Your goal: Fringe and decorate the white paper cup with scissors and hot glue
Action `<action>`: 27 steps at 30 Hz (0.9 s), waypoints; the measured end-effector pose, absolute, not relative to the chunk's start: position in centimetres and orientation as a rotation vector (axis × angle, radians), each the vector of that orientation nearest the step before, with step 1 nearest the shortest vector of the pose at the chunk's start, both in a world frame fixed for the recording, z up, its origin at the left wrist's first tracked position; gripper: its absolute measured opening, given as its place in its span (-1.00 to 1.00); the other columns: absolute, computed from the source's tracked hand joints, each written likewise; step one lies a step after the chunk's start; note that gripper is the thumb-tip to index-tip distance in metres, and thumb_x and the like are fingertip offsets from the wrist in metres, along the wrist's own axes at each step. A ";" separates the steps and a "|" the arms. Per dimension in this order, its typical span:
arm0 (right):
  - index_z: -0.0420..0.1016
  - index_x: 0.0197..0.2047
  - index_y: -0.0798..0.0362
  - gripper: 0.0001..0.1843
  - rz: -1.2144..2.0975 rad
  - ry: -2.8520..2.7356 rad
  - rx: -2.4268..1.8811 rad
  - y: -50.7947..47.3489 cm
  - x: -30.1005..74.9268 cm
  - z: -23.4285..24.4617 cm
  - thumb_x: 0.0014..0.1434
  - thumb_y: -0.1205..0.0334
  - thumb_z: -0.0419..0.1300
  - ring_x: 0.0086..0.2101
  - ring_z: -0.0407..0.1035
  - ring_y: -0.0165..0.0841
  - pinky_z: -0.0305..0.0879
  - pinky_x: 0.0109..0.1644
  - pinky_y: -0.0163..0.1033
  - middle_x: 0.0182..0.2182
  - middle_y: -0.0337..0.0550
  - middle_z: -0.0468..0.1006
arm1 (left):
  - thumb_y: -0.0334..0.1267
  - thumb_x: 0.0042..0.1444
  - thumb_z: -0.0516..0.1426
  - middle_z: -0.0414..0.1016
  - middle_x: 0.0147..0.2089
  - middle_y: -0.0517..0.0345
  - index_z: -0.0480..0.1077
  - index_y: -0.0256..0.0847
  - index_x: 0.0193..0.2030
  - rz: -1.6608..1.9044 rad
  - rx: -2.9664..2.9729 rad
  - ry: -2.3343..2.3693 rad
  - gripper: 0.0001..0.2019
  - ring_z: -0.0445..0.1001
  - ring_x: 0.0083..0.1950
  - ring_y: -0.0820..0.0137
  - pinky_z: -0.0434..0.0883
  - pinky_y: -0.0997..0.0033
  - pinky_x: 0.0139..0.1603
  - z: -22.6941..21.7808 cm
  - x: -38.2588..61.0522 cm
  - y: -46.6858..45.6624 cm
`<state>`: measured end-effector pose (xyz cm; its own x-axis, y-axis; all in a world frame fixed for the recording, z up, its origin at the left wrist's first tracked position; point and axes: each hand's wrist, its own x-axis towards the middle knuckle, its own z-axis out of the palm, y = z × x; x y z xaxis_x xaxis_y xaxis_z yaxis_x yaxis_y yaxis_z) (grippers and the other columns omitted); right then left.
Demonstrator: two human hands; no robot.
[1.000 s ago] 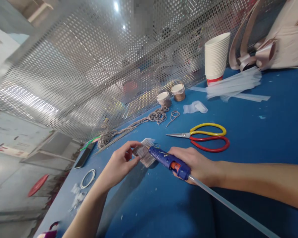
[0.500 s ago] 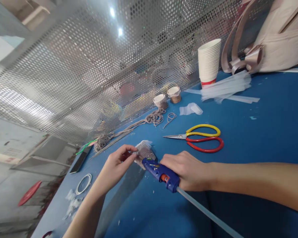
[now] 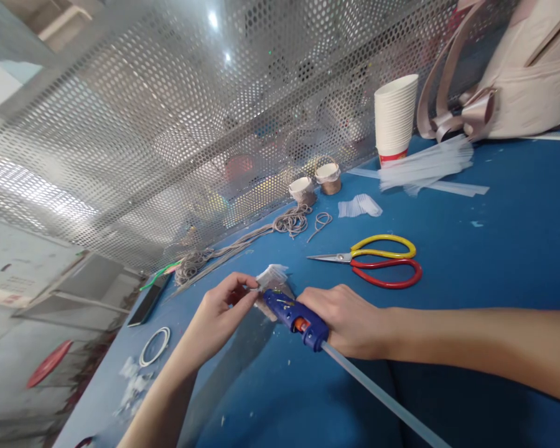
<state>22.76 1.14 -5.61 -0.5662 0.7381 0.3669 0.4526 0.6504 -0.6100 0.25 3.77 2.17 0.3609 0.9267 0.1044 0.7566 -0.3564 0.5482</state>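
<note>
In my right hand (image 3: pixel 343 317) is a blue hot glue gun (image 3: pixel 296 318), with a long translucent glue stick (image 3: pixel 378 392) running out of its back toward the lower right. The gun's front end lies over a small brown cup-like piece (image 3: pixel 267 309) with a white pleated trim (image 3: pixel 274 274), hiding part of it. My left hand (image 3: pixel 226 305) pinches that piece at its left edge with thumb and fingertips. What exactly sits between these fingertips is too small to make out. The nozzle tip is hidden from me.
Scissors (image 3: pixel 387 256) with yellow and red handles lie beyond my right hand. Farther back are two small trimmed cups (image 3: pixel 329 178), grey cord (image 3: pixel 292 221), white strips (image 3: pixel 427 167), stacked paper cups (image 3: pixel 396 118) and a bag (image 3: pixel 527 93). A phone (image 3: pixel 149 303) and white ring (image 3: pixel 154 346) lie left.
My right hand has shifted the glue gun slightly left and up, farther over the small cup-like piece. My left hand keeps nearly the same pinch and place.
</note>
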 end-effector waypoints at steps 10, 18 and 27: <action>0.34 -0.31 0.05 -0.93 0.827 -2.171 -0.957 0.8 23.0 -5.0 0.12 0.25 0.15 -0.53 0.23 -0.39 -0.04 -0.46 -0.30 -0.44 -0.17 0.50 | -0.21 0.16 0.08 0.50 -0.31 0.12 0.34 -0.20 -0.35 0.516 2.275 1.436 -0.87 0.40 -0.32 0.41 0.35 0.41 -0.32 2.3 0.3 3.7; 0.34 -0.33 0.05 -0.94 0.876 -2.167 -0.973 0.3 23.0 -4.8 0.10 0.25 0.14 -0.54 0.19 -0.41 -0.09 -0.46 -0.30 -0.45 -0.17 0.50 | -0.21 0.14 0.08 0.51 -0.30 0.11 0.33 -0.20 -0.37 0.505 2.311 1.404 -0.87 0.40 -0.33 0.42 0.34 0.43 -0.35 2.7 0.6 3.4; 0.30 -0.38 0.04 -0.92 0.916 -2.166 -1.059 -0.1 23.2 -4.1 0.11 0.25 0.14 -0.57 0.13 -0.42 -0.17 -0.48 -0.29 -0.49 -0.20 0.47 | -0.27 0.11 0.08 0.51 -0.30 0.11 0.33 -0.19 -0.36 0.487 2.320 1.381 -0.93 0.42 -0.29 0.40 0.37 0.41 -0.30 2.7 0.6 3.3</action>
